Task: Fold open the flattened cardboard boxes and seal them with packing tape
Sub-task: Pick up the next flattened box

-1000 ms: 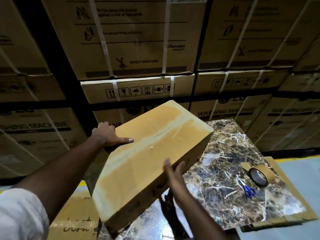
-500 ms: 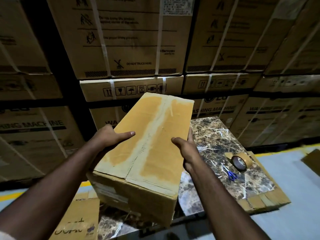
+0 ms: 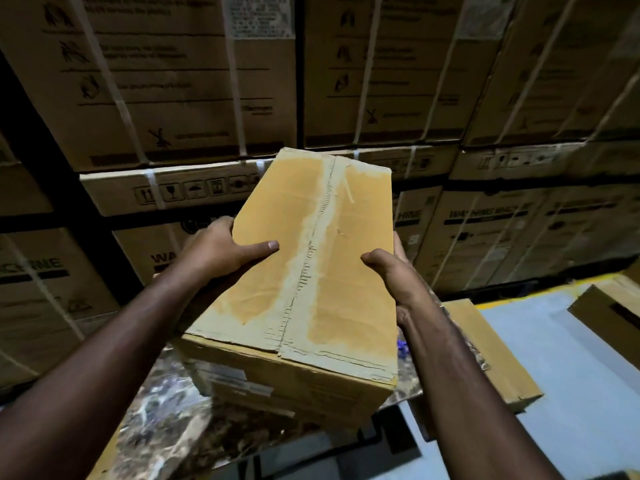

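Observation:
A closed brown cardboard box (image 3: 287, 282) is held up in front of me, its top flaps meeting in a centre seam with pale torn strips along it. My left hand (image 3: 221, 251) grips the box's left edge, thumb lying across the top. On the right edge my right hand (image 3: 394, 275) grips it, thumb on top and fingers down the side. The box hides the tape roll; a scrap of blue, the scissors (image 3: 401, 348), shows by my right wrist.
A marble-patterned tabletop (image 3: 166, 420) lies below the box. Flat cardboard (image 3: 485, 355) pokes out to the right of it, and another brown box (image 3: 609, 306) sits at the far right on the grey floor. Strapped washing-machine cartons (image 3: 173, 81) wall the back.
The box has swung from lying diagonally to pointing straight away from me, and it sits closer and higher. My right hand moved from the box's near side to its right edge.

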A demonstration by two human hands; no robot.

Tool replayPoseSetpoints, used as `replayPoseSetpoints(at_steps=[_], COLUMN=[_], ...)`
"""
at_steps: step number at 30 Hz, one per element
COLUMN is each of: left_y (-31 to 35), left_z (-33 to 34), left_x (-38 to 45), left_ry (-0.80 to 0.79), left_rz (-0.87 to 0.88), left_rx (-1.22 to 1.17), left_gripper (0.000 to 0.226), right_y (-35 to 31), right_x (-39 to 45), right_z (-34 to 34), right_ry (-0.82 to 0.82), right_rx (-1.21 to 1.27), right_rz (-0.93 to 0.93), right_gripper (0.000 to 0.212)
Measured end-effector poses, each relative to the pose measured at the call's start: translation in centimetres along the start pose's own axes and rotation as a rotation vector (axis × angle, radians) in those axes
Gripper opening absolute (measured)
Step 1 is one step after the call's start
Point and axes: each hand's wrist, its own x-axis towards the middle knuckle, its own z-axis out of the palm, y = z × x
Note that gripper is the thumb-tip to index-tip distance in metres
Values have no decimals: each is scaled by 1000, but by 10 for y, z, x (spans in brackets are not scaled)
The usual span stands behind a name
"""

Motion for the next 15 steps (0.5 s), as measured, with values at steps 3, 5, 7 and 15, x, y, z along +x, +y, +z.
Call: replayPoseSetpoints(at_steps=[3,5,7,15], left_y=[57,95,129,243], left_z=[22,38,55,127], left_x=[5,7,11,44], left_ry=[1,6,5,-39], left_rz=[18,27,43,84], left_rx=[3,-14,-48,-159], left_gripper=[99,100,100,86], right_y=[-17,-28,-39,-100], right_x=[10,16,24,64], right_z=[-60,-97,-130,-243], right_ry=[13,26,43,106], right_rx=[28,25,37,3], right_rz=[-18,-28,-30,-46], right_gripper=[80,79,79,97])
